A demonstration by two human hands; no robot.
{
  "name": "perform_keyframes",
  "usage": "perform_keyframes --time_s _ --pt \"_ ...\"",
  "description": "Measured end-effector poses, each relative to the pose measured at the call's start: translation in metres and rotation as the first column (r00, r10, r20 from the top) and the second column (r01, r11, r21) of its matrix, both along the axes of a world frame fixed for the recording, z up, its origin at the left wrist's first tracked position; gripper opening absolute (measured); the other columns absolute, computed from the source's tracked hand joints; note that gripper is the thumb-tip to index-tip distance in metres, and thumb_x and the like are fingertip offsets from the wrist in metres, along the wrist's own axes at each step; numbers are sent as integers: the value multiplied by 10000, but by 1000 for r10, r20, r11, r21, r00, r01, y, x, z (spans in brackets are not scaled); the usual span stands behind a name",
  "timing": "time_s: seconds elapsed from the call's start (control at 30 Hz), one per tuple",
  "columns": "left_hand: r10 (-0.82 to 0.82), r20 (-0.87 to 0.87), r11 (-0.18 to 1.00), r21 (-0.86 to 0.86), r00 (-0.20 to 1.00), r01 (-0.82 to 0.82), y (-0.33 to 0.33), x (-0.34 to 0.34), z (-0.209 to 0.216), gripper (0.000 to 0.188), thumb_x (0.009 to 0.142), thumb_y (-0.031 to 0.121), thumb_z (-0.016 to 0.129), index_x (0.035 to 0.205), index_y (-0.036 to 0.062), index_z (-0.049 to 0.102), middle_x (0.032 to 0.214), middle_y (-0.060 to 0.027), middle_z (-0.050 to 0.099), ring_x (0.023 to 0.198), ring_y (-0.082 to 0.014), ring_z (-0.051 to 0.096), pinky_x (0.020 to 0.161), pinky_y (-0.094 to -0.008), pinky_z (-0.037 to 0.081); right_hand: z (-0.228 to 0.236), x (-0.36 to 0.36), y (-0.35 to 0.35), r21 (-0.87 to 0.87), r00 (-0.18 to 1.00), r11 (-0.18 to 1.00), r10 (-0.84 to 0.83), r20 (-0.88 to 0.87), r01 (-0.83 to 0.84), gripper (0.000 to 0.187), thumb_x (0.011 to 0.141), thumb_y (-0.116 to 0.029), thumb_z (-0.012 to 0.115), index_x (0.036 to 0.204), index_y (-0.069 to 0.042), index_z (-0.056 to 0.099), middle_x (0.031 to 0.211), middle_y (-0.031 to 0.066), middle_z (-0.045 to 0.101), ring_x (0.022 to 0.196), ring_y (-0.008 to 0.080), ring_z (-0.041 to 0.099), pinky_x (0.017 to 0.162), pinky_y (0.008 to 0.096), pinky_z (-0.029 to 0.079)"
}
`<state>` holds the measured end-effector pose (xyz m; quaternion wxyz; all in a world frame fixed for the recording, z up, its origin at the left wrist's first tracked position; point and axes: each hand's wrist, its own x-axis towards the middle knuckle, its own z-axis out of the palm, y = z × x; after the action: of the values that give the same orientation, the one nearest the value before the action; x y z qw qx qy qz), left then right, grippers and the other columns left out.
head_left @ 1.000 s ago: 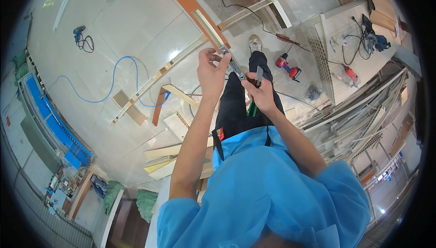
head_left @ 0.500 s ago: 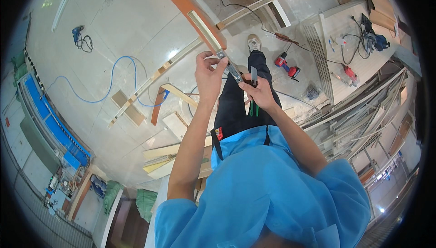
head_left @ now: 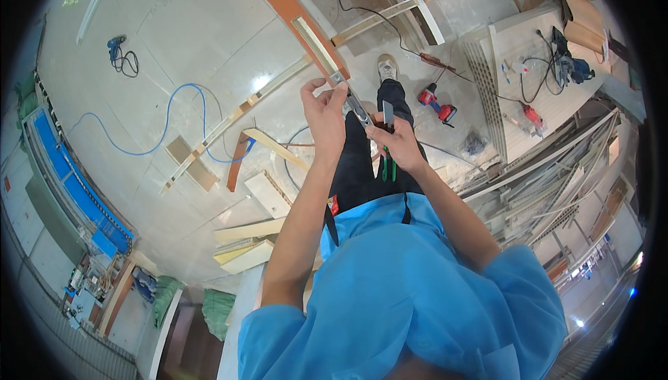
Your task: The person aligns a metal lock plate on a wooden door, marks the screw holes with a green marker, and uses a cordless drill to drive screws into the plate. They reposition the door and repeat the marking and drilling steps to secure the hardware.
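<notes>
In front of my legs, a narrow silvery metal strip (head_left: 357, 107) slants between my two hands. My left hand (head_left: 325, 110) pinches its far end between thumb and fingers. At the near end, my right hand (head_left: 396, 145) is closed on the strip. The same hand also has a tool with a flat grey end (head_left: 387, 114) and green handles (head_left: 390, 167); its exact kind is unclear. Just beyond my left fingers, an orange-brown board (head_left: 285, 4) ends close to the strip. A pale channel piece (head_left: 313, 41) lies along that board.
A red-and-blue cordless drill (head_left: 437, 104) lies right of my foot. Further right, a pale panel stack (head_left: 518, 126) holds a blue power tool (head_left: 574, 68) and cords. On the left floor are a corded blue tool (head_left: 117, 47), a blue hose (head_left: 165, 130) and a long pale strip (head_left: 229, 117).
The view has shifted slightly. Both hands keep their hold on the metal strip, with only small movement.
</notes>
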<state>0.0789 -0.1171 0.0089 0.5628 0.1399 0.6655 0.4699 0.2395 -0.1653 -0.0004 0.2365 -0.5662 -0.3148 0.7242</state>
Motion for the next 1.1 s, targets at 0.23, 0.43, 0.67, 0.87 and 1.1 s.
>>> perform_keyframes --time_s 0.23,0.43,0.67,0.87,1.1 --pt "-145 -56 988 44 988 148 -22 4 -7 416 946 114 720 1259 0 471 926 -95 674 829 -111 597 714 -259 478 -11 1 -27 -46 1000 999 -9 11 10 188 997 -160 651 1093 -4 608 776 -13 532 547 46 472 507 216 440" --pt "-213 -140 976 19 967 218 -23 1 -22 407 932 154 752 1227 -13 528 923 -85 691 800 -102 586 700 -249 463 -34 7 -22 -31 1000 1000 4 7 -3 198 1000 -145 644 1127 4 614 775 -11 531 547 41 461 515 231 496" --pt "-139 -93 988 50 986 144 -23 2 -21 392 927 151 755 1205 -9 529 909 -86 690 762 -93 562 679 -245 448 -32 0 -19 -16 1000 1000 -16 -1 16 189 992 -132 645 1118 8 624 771 -13 544 544 39 466 487 230 443" --pt "-45 -100 998 30 994 48 -24 12 -18 376 926 125 750 1191 7 510 900 -88 675 755 -89 549 671 -240 435 -26 5 -16 -3 999 1000 19 26 -19 173 973 -117 653 1089 10 634 760 -7 558 531 45 464 481 238 413" --pt "122 51 988 84 991 -126 -23 22 -15 391 936 106 737 1189 1 459 868 -97 667 830 -127 606 776 -254 441 -25 6 -23 54 996 997 46 79 -50 153 968 -118 639 1060 4 631 777 -8 589 535 36 455 477 234 379"
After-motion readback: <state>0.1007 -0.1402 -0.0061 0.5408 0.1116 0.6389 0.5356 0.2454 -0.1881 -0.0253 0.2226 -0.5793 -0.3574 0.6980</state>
